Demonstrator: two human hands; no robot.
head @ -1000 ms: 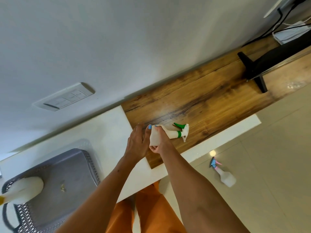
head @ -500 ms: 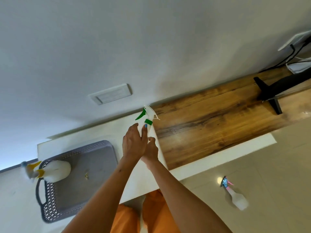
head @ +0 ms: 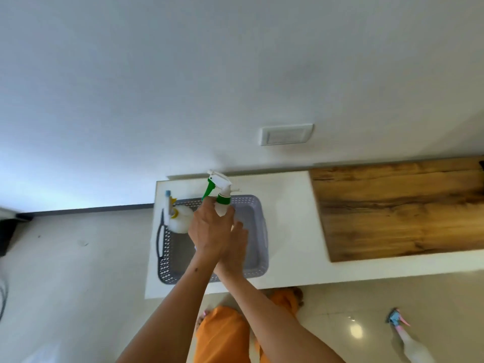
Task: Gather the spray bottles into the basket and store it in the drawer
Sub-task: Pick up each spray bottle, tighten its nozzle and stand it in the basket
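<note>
A white spray bottle with a green trigger (head: 220,191) stands upright over the grey perforated basket (head: 262,247), its body hidden between my hands. My left hand (head: 209,233) wraps around it from the left. From the right, my right hand (head: 235,247) presses against it. A second white bottle with a yellow trigger (head: 178,221) lies in the basket's left end, its nozzle poking over the rim. A third bottle with a blue and pink trigger (head: 407,336) lies on the floor at the lower right.
The basket sits on a white counter (head: 288,205) next to a wooden top (head: 392,210) on the right. A wall switch plate (head: 285,134) is above. A dark object (head: 5,231) stands at the left edge. My orange trousers (head: 222,334) show below.
Both hands have carried the green-trigger bottle left from the wooden top to above the basket, turning it upright. The view has swung left with them.
</note>
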